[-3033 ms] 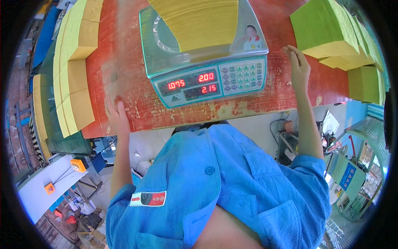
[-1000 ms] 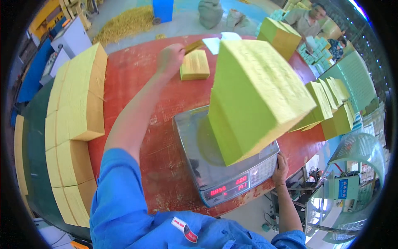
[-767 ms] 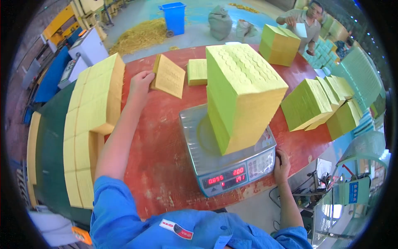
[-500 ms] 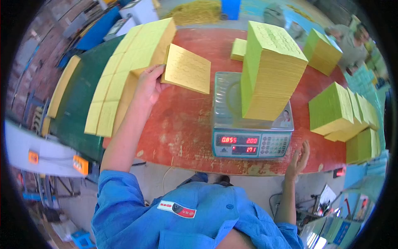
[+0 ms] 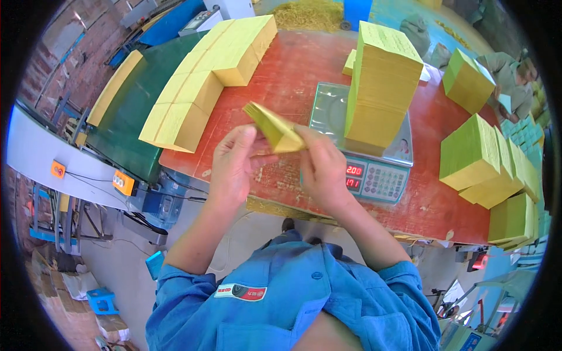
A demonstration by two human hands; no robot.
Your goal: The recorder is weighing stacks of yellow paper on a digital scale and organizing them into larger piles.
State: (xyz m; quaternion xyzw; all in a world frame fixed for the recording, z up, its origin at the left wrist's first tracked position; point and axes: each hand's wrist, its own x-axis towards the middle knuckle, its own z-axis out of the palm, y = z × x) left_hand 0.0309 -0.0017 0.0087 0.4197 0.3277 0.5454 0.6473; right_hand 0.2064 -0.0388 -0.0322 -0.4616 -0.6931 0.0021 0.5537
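Note:
A thin wad of yellow paper sheets [image 5: 274, 131] is bent and slightly blurred in front of me, above the red table. My right hand [image 5: 323, 167] pinches its right end between thumb and fingers. Close by the wad's left side is my left hand [image 5: 233, 167], palm turned inward, thumb and fingers apart; whether a fingertip touches the paper I cannot tell. Beyond my right hand, a tall yellow paper stack [image 5: 380, 93] stands on the pan of a digital scale [image 5: 383, 178]. My right hand covers part of the scale's lit display.
Yellow paper blocks [image 5: 193, 88] sit in rows at the left, by a green belt [image 5: 126, 120]. More stacks [image 5: 471, 153] stand along the right of the red table [image 5: 263, 67]. Another person [image 5: 508, 79] is at the far right. Orange switch boxes [image 5: 123, 182] are at lower left.
The wad has come from beside the left blocks to in front of me, passing from my left hand to my right. My right hand rose from the table's front edge; the view has shifted.

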